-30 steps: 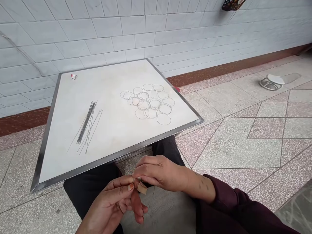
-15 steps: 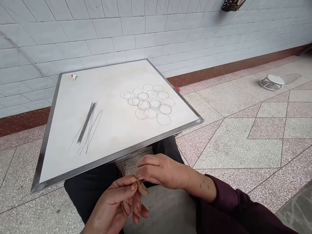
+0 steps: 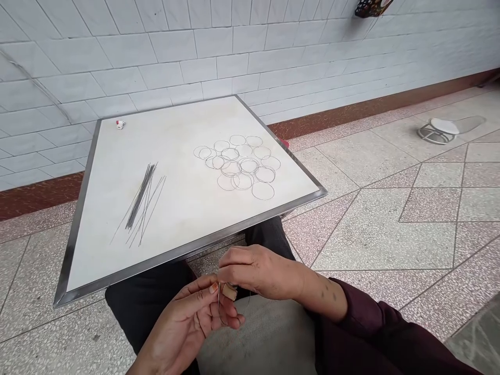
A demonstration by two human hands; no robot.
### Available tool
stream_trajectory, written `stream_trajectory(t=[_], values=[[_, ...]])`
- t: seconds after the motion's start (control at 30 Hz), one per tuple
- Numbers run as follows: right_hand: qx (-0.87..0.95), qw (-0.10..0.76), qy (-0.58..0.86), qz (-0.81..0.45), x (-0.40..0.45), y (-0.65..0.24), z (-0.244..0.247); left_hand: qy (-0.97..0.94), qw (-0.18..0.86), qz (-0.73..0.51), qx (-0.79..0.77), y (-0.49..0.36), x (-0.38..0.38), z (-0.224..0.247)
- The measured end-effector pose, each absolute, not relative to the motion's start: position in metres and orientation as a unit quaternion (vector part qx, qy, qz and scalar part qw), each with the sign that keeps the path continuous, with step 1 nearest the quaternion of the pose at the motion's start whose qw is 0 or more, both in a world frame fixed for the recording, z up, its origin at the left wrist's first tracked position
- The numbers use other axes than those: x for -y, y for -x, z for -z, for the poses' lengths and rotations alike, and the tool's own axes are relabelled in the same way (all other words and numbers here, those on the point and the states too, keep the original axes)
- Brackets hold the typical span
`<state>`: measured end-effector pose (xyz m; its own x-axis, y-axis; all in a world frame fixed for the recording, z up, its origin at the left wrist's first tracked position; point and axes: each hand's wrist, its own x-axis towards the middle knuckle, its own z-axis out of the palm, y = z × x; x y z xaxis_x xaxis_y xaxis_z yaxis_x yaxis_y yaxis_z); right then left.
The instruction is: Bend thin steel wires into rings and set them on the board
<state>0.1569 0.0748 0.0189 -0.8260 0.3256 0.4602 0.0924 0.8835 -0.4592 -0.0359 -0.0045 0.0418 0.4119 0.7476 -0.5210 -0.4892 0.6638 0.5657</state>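
Observation:
Low over my lap, just off the table's near edge, my left hand (image 3: 195, 312) pinches a thin wire (image 3: 219, 301) between thumb and forefinger. My right hand (image 3: 255, 271) is closed at the same spot, its fingertips pressed together on the wire by the left thumb. A small tan piece (image 3: 229, 292), like cardboard or leather, shows between the hands, close under the right fingers; what fixes it there is hidden. On the table lie many thin wire rings (image 3: 263, 190), some overlapping, and a bundle of straight wires (image 3: 140, 198) with several loose ones beside it.
The white table (image 3: 187, 208) has a grey metal edge and stands against a tiled wall (image 3: 167, 47). A small white and red item (image 3: 120, 125) sits at its far left corner. A white stool (image 3: 439, 130) stands on the floor to the right.
Both hands stay together over the lap. The tan piece has turned and risen slightly, and the wire now hangs downward by the left fingers. The left fingers have shifted a little.

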Motion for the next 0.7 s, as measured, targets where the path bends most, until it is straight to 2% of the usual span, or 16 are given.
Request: stream_trajectory(t=[0.2, 0.7], values=[[0.925, 0.291, 0.12, -0.211, -0.0746, -0.1556, -0.0216, -0.174, 0.807, -0.397, -0.402, 0.0364, 0.0059, -0.0375], [0.934, 0.261, 0.08, -0.229, -0.0797, -0.1595, -0.0248, -0.188, 0.816, -0.36, -0.412, 0.0315, 0.0091, -0.0323]])
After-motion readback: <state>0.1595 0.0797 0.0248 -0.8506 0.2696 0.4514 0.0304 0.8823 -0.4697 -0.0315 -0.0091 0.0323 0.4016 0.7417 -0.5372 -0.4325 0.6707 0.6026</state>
